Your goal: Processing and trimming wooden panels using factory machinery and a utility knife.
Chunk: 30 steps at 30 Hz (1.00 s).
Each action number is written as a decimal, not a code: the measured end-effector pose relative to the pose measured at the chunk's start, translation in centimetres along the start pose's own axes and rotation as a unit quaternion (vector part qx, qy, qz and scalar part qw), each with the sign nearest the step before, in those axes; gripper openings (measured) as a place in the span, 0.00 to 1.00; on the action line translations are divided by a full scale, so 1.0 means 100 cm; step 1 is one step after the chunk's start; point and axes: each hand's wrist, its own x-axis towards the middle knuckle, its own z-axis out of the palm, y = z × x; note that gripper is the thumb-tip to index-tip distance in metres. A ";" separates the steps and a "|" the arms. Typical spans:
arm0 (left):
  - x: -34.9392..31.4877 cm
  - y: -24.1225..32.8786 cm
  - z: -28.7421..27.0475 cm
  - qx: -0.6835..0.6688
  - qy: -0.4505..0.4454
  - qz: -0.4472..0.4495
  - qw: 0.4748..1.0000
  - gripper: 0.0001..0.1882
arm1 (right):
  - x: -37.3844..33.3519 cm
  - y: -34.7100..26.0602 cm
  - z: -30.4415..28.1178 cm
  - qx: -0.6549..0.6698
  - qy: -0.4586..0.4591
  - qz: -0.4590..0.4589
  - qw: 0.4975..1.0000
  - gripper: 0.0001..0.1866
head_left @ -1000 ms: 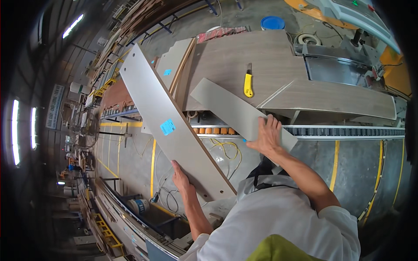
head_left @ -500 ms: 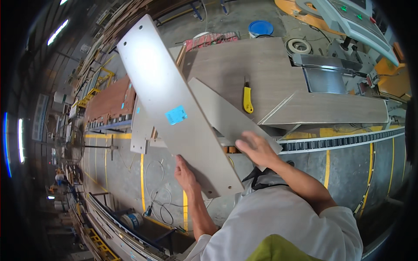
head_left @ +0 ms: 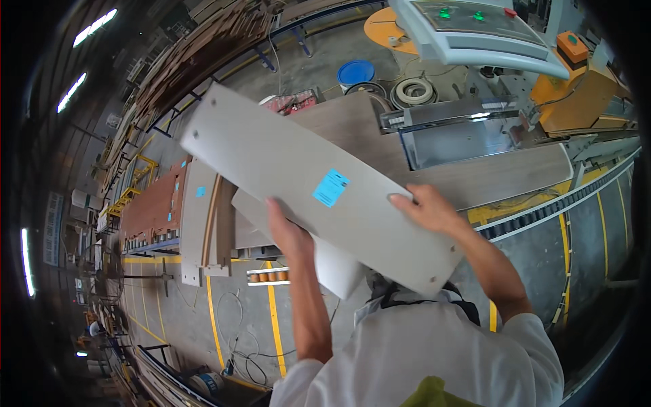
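A long pale grey board (head_left: 271, 152) with holes at both ends and a blue label (head_left: 331, 188) hangs at a slant in front of me. My left hand (head_left: 290, 234) grips its near long edge, thumb on top and fingers hidden below. My right hand (head_left: 432, 209) is closed on the far edge, towards the right end. Beneath it shows part of a second grey board (head_left: 332, 268), sticking out towards my waist. Both overlap the brownish-grey worktable (head_left: 481, 183).
Left of the table lie more labelled panels (head_left: 196, 230) and a stack of reddish-brown boards (head_left: 152, 210). A machine with a control panel (head_left: 481, 34) stands at far right, a roller track (head_left: 529, 220) below it. Beyond the table are a blue-lidded bucket (head_left: 356, 72) and a coiled hose (head_left: 413, 91).
The labelled board has swung to a flatter slant, its near end moving right. My right hand has come from the lower board onto its edge. The yellow utility knife is now hidden.
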 end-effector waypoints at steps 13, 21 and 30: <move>-0.050 -0.126 0.093 -0.067 0.082 -0.177 0.978 0.26 | 0.027 0.155 -0.184 -0.247 0.007 0.100 0.964 0.34; -0.030 -0.154 0.115 -0.109 0.132 -0.197 0.965 0.25 | -0.080 0.163 -0.160 -0.207 0.493 0.058 0.843 0.33; -0.043 -0.186 0.120 -0.156 -0.011 -0.250 0.955 0.23 | -0.076 0.198 -0.136 -0.213 0.462 0.180 0.842 0.53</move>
